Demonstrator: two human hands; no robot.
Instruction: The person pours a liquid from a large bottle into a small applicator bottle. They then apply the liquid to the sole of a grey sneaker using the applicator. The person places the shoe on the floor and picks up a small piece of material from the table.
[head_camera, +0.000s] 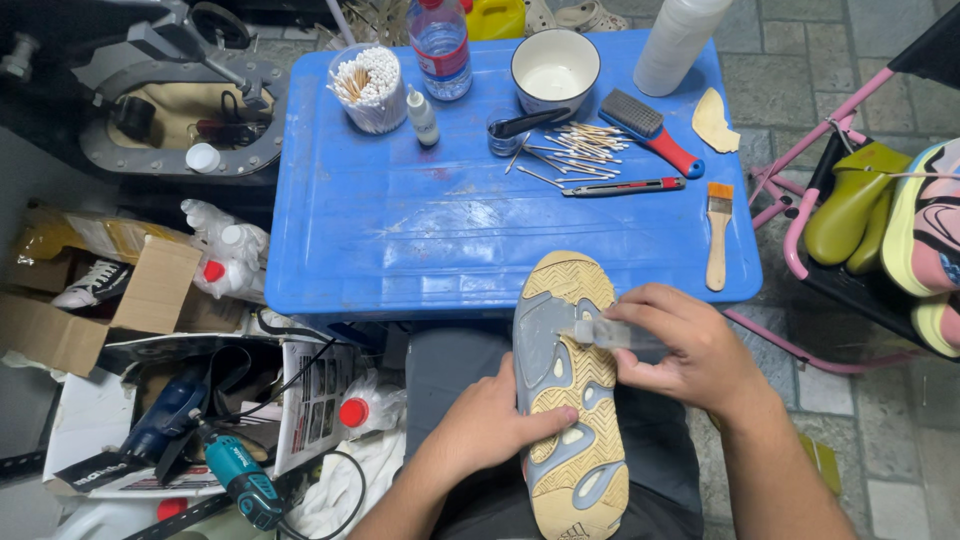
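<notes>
A sneaker (567, 300) lies sole-up on my lap, its tan and grey tread facing me and its toe resting at the front edge of the blue table (400, 230). My left hand (495, 425) grips the shoe's left side at mid-sole, thumb across the tread. My right hand (690, 350) holds a small translucent brush or tube (605, 333), whose tip touches the grey part of the sole near the forefoot.
On the table stand a tub of cotton swabs (368, 88), a small dropper bottle (422, 115), a water bottle (440, 45), a white bowl (555, 70), loose swabs (575, 145), a red-handled scrub brush (650, 130), a utility knife (625, 186) and a paintbrush (718, 235). Shoes sit on a pink rack (800, 230) at right. Boxes and a drill (235, 480) lie at left.
</notes>
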